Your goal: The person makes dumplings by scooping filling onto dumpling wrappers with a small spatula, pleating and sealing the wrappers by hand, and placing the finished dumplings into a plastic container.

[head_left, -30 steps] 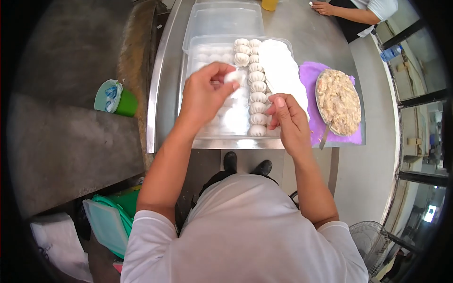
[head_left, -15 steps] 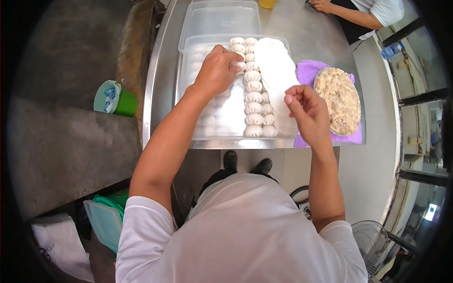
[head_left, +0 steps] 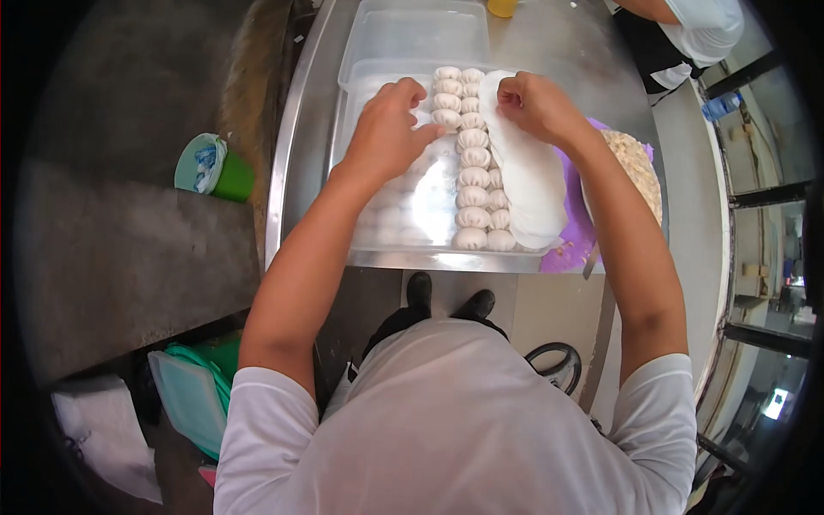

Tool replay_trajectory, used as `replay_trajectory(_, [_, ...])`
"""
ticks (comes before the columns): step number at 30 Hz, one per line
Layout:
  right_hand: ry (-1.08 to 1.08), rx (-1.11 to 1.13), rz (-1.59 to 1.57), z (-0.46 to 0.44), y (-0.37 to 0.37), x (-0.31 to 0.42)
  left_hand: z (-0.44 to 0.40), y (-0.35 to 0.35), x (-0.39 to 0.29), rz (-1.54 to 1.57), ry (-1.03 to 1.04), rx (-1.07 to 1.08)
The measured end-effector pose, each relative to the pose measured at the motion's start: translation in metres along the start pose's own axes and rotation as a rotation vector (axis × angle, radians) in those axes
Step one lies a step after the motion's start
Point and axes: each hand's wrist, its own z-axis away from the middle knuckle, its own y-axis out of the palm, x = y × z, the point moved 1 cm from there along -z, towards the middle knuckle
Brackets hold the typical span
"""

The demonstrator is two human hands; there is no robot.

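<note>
My left hand [head_left: 388,136] is open over the clear plastic tray [head_left: 412,251]. Its thumb tip is beside a pleated dumpling [head_left: 445,119] in the left of two columns of dumplings. My right hand [head_left: 536,105], fingers curled together, is at the far end of a row of overlapping white dough wrappers [head_left: 534,193]. Whatever its fingertips pinch is hidden. Right of the wrappers, a bowl of chunky pale filling [head_left: 633,167] stands on a purple cloth [head_left: 562,256], partly covered by my right forearm.
A second clear container [head_left: 412,34] lies behind the tray on the steel table [head_left: 571,51]. A thin utensil [head_left: 591,261] juts from the near edge. Another person's arm [head_left: 652,9] is at the far right. A green bin [head_left: 232,176] stands left.
My right hand has moved forward and left to the far end of the wrappers. The left hand has drawn back from the dumpling and spread its fingers. The view has shifted slightly.
</note>
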Motion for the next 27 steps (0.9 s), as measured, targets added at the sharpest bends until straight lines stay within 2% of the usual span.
replay_trajectory(3, [-0.032,-0.007,0.072,0.0,-0.002,-0.001,0.015,-0.018,0.006,0.132,-0.099,-0.018])
replay_trajectory(8, [-0.203,-0.062,0.154,0.005,-0.001,-0.002,0.044,-0.03,0.008,0.28,-0.152,-0.023])
replay_trajectory(11, [-0.27,-0.053,0.113,0.01,-0.002,0.0,0.057,-0.03,0.009,0.352,-0.2,-0.019])
replay_trajectory(15, [-0.253,-0.108,0.151,0.004,0.003,-0.003,0.065,-0.023,0.017,0.44,-0.202,-0.009])
replay_trajectory(17, [-0.252,-0.193,-0.085,0.001,0.004,-0.005,0.068,-0.022,0.018,0.462,-0.2,-0.001])
replay_trajectory(21, [-0.337,-0.078,-0.103,-0.006,0.002,-0.022,0.072,-0.022,0.017,0.51,-0.205,0.037])
replay_trajectory(23, [-0.088,-0.013,-0.149,-0.003,-0.006,-0.014,0.073,-0.02,0.019,0.521,-0.19,0.044])
replay_trajectory(27, [-0.007,-0.004,-0.093,-0.016,-0.006,-0.026,0.074,-0.017,0.013,0.56,-0.192,0.083])
